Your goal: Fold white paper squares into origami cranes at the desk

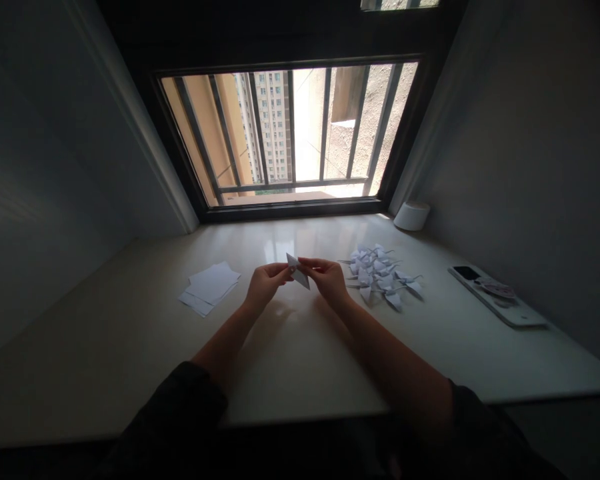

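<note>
A small folded piece of white paper is held up above the white tabletop, pinched from both sides. My left hand grips its left edge and my right hand grips its right edge. A stack of flat white paper sheets lies on the table to the left of my hands. To the right lies a pile of several folded white paper cranes.
A barred window fills the wall behind the table. A white round container stands in the back right corner. A long white tray with a dark phone and a small item lies at the right, near the wall.
</note>
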Demonstrator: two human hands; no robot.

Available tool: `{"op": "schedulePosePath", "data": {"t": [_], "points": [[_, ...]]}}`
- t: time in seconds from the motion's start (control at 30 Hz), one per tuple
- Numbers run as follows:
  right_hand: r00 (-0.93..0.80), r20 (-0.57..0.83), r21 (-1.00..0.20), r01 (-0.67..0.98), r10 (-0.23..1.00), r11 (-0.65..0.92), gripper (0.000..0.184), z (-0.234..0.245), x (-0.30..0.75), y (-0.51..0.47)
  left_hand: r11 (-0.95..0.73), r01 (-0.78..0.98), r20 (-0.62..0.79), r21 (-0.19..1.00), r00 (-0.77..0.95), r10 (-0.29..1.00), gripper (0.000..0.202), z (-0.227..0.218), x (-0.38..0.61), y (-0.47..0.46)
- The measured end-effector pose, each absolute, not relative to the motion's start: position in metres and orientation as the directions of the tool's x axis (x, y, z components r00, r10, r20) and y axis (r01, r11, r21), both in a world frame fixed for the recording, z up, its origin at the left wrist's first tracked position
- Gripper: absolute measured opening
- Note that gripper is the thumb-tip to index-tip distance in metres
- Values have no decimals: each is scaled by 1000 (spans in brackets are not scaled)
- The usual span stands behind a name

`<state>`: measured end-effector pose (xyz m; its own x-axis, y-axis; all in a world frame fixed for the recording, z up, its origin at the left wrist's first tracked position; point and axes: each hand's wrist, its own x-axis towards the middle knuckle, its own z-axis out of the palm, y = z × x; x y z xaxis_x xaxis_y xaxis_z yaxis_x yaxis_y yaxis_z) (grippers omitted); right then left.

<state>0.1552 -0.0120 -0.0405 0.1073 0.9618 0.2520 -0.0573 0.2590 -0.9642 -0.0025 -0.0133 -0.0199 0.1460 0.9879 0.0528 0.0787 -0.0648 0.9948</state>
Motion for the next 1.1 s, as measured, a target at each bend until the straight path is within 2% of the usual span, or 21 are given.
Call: {"op": "schedulePosePath", "data": {"t": [0.13,0.2,0.33,0.43,0.63,0.7,0.87,1.1], "points": [[77,410,-909,112,909,401,24,-39,155,-14,-46,57,38,997,132,990,38,-22,-3,-13],[67,439,-892,153,896,425,25,-37,154,-15,-32,28,28,999,120,992,38,-23,-2,-12],[84,324,-938,162,942,308,38,-38,154,-15,-9,-17,10,1000,68,998,38,-22,-1,-13],[61,232,-962,163,971,220,39,-41,155,-14,10,-29,-10,1000,17,1000,37,-19,-1,-14],[35,206,-970,142,978,199,37,-43,155,-12,80,-65,-79,995,18,997,37,-19,-1,-14],[25,202,-972,128,979,198,36,-43,155,-12,44,-47,-44,998,8,999,37,-22,-1,-13],[-43,177,-980,87,983,180,36,-40,152,-16,-161,63,163,985,-36,986,35,-28,-2,-10],[-18,188,-974,125,982,189,42,-45,149,-15,-249,133,243,959,59,968,30,-29,-1,-12]]}}
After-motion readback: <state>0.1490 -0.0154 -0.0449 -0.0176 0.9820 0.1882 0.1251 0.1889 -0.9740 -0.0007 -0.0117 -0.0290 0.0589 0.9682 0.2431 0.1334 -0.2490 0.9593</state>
